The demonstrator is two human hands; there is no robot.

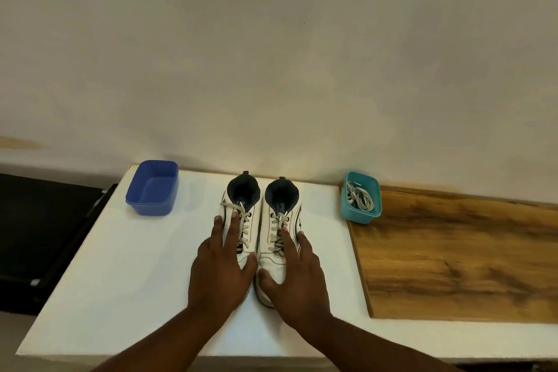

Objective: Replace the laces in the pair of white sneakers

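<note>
Both hands lie flat with fingers straight, gripping nothing: the left hand (222, 266) rests over the toe of the left sneaker (241, 220), fingertips reaching up beside its laces, and the right hand (297, 278) lies over the toe and outer side of the right sneaker (280, 226), index finger along the lacing. Likely a steadying press to hold the pair in place before unlacing; no lace is pinched yet. The sneakers stand side by side, touching or nearly so, toes toward the person, dark openings facing the wall, on the white desk (120, 296). The old laces (246, 226) are threaded through the eyelets on both shoes, untied at the top, so the task looks barely begun. Taking the sneakers as landmark: left of them, well apart, near the desk's far edge, sits a blue tub (152, 189), open top, nothing visible inside; probably meant for the removed laces, judging by its spot opposite the supply. Right of the sneakers, at a similar depth, a teal tub (360, 198) sits at the seam between the white surface and a wooden board (453, 251); cannot tell which it rests on more. Inside it is a loose coil of pale replacement laces (359, 198), count unclear. Behind the sneakers is a plain wall (271, 54). Far left of them, beyond the desk edge, is a dark surface (39, 220), detail too dim to tell.
</note>
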